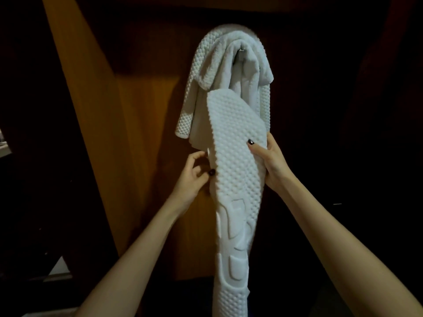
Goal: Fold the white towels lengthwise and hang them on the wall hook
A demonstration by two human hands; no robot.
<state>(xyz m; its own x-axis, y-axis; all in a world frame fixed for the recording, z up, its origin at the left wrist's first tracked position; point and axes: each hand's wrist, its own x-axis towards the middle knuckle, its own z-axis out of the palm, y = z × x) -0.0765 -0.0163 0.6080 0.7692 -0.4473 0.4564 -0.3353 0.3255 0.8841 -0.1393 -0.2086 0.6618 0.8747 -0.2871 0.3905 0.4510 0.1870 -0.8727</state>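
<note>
- A long white towel (235,161), folded into a thin strip, is held up in front of the brown wood wall (142,133).
- The left hand (192,172) has its fingers curled on the towel's left edge and holds it.
- The right hand (272,161) holds the right edge, with the thumb on the front.
- The top end of this towel reaches up to another white towel (206,72).
- That other towel already hangs on the hook (241,50), which just peeks out as a small shiny bit.
- The rest of the room is dark.
</note>
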